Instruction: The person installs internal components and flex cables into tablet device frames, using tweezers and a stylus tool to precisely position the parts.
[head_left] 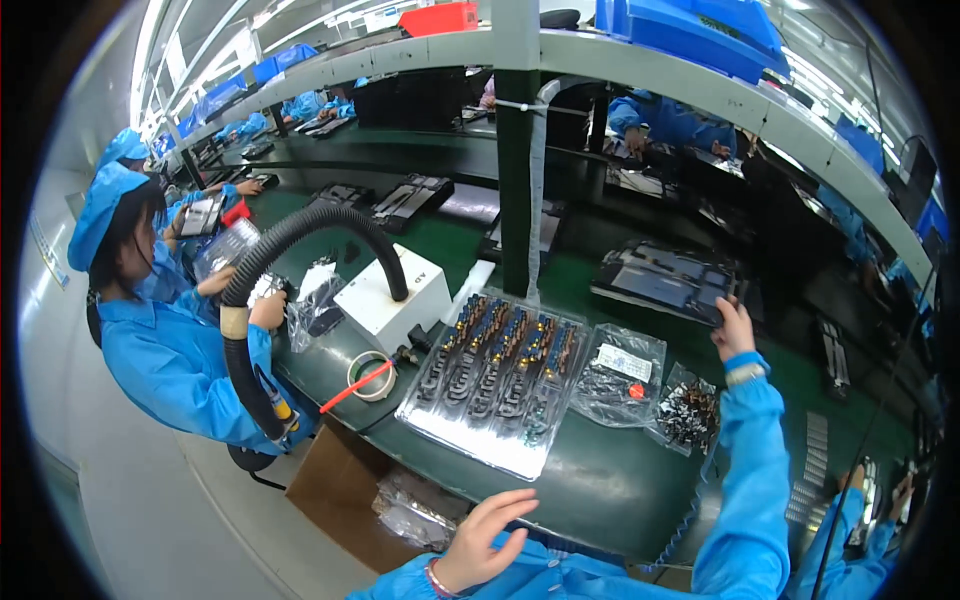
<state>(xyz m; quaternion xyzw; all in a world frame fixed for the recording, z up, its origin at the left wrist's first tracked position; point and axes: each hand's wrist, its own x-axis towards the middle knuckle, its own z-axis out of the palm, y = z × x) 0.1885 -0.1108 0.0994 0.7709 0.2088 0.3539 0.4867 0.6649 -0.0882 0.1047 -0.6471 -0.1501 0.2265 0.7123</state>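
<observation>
My right hand [735, 328] reaches forward, its fingers closed on the right corner of a flat black device [660, 282] with grey and dark parts inside. My left hand [488, 543] hangs by the near table edge, fingers apart, holding nothing. Between the hands a clear plastic tray [535, 458] carries rows of small dark parts with blue and gold ends. To its right lies a clear bag [617, 375] with a white label and a red dot. Beside that, an opened bag [688, 410] is heaped with small metallic and dark pieces.
Left of the tray stand a white box [392, 300] with a black corrugated hose [290, 228], a tape roll [371, 377] and a red stick tool [356, 388]. A cardboard box [340, 490] sits below the edge. A post [517, 180] rises behind the tray. A co-worker [165, 320] sits left.
</observation>
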